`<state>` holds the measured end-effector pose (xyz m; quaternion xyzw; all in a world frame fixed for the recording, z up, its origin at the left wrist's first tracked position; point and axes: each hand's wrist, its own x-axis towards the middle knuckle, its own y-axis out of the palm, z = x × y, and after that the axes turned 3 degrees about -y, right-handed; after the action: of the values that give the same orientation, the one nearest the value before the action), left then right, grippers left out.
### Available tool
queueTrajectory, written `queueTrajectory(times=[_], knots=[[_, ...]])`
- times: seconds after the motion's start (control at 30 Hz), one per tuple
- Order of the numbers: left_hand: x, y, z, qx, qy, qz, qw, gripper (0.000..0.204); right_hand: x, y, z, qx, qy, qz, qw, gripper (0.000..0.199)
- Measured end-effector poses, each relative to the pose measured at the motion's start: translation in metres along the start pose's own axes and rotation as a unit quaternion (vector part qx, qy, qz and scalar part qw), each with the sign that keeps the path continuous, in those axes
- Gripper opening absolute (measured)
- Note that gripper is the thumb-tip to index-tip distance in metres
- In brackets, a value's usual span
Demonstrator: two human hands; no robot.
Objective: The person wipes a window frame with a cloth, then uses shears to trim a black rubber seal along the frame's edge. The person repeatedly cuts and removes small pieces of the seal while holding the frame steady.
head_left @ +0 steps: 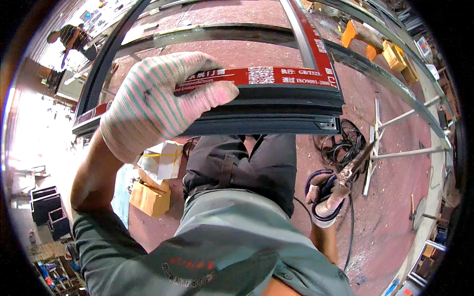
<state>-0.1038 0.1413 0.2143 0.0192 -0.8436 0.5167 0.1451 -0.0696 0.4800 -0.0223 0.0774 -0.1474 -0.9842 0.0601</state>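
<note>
The left hand [158, 101], in a striped glove, is wrapped tight around the bottom rail of a big dark window frame [276, 106] with red tape on it; the frame stands in front of the person's legs. The right hand [326, 195] hangs low by the hip, closed on a pair of pliers [353, 167]. To do this well, I think the left hand should hold the frame steady; the pliers should come up slowly to the corner, away from the black cables [340, 143] on the floor.
</note>
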Motion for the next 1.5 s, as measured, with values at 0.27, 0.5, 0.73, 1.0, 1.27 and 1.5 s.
queueTrajectory(times=[0.27, 0.5, 0.73, 1.0, 1.27, 1.5], knots=[[-0.012, -0.004, 0.019, 0.03, 0.024, -0.022, 0.999, 0.045, 0.008, -0.014, 0.004, -0.004, -0.032, -0.024, 0.999, 0.103], [-0.02, -0.017, 0.033, -0.014, 0.009, 0.014, 1.0, 0.035, 0.006, 0.006, 0.015, -0.042, -0.023, -0.074, 0.996, 0.103], [-0.029, -0.023, 0.036, 0.015, -0.034, 0.006, 0.999, 0.044, 0.008, 0.007, 0.015, -0.085, -0.045, -0.023, 0.995, 0.101], [-0.039, -0.026, 0.048, 0.06, 0.004, -0.057, 0.997, 0.039, 0.012, 0.017, 0.014, -0.117, -0.059, -0.087, 0.988, 0.103], [-0.048, -0.037, 0.059, 0.064, -0.039, -0.016, 0.997, 0.039, 0.015, 0.017, 0.017, -0.109, -0.061, -0.057, 0.991, 0.103], [-0.057, -0.051, 0.075, 0.016, -0.042, 0.0, 0.999, 0.041, 0.011, 0.016, 0.015, -0.072, -0.11, -0.041, 0.991, 0.093]])
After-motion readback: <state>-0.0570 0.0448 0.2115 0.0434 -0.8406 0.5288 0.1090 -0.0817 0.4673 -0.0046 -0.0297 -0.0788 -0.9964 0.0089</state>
